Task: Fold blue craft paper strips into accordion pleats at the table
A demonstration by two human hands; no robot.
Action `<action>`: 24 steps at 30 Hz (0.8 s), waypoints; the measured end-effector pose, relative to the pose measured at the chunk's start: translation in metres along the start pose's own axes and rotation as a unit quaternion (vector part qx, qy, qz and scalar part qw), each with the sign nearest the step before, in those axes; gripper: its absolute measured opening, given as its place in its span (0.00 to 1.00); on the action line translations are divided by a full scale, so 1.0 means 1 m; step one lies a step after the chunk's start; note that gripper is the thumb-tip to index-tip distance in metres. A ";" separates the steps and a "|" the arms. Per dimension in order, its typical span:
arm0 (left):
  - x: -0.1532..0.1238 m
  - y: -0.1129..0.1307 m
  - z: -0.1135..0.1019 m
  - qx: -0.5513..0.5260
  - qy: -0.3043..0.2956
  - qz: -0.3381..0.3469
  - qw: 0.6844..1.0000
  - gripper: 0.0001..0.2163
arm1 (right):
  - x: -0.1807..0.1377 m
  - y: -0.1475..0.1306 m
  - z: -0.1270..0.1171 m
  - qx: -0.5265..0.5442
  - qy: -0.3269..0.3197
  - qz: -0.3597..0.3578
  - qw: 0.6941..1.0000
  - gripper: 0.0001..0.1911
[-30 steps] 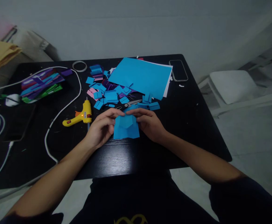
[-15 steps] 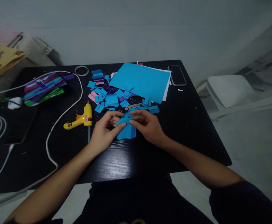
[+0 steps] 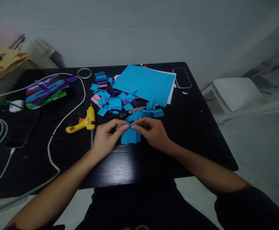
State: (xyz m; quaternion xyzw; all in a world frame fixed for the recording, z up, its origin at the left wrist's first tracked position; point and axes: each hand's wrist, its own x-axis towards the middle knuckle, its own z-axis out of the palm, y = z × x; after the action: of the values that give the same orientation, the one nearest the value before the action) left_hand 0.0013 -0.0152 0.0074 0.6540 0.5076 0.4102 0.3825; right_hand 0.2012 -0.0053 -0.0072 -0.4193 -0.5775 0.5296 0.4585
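Observation:
A folded piece of blue paper [image 3: 130,136] rests on the black table [image 3: 194,127] just in front of me. My left hand [image 3: 107,136] pinches its top edge from the left, fingers closed on the fold. From the right, my right hand [image 3: 152,132] does the same, and the fingertips of both hands meet over the paper. Behind the hands lie scissors [image 3: 130,112] among a heap of small blue and pink paper pieces [image 3: 110,99].
A yellow glue gun [image 3: 83,121] with a lit lamp lies left of my hands, its white cable [image 3: 58,127] looping over the table. A large blue sheet [image 3: 145,83], a phone [image 3: 182,77], a tape ring [image 3: 84,73] and coloured paper strips [image 3: 46,89] lie further back.
The blue paper has been folded narrower. Both hands have drawn closer together until their fingertips meet over its top edge.

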 end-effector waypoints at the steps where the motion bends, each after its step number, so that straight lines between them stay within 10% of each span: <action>1: 0.000 -0.001 0.000 0.006 0.004 0.003 1.000 0.07 | 0.000 0.000 0.000 0.003 0.000 0.004 1.000 0.05; 24: -0.001 -0.007 -0.001 0.085 -0.008 0.094 0.992 0.06 | -0.001 0.002 -0.001 -0.060 -0.008 -0.041 0.997 0.07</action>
State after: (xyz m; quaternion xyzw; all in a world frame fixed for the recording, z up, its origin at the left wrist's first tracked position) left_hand -0.0019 -0.0153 0.0011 0.7326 0.4736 0.3943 0.2892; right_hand 0.2022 -0.0060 -0.0098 -0.4182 -0.6286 0.4779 0.4490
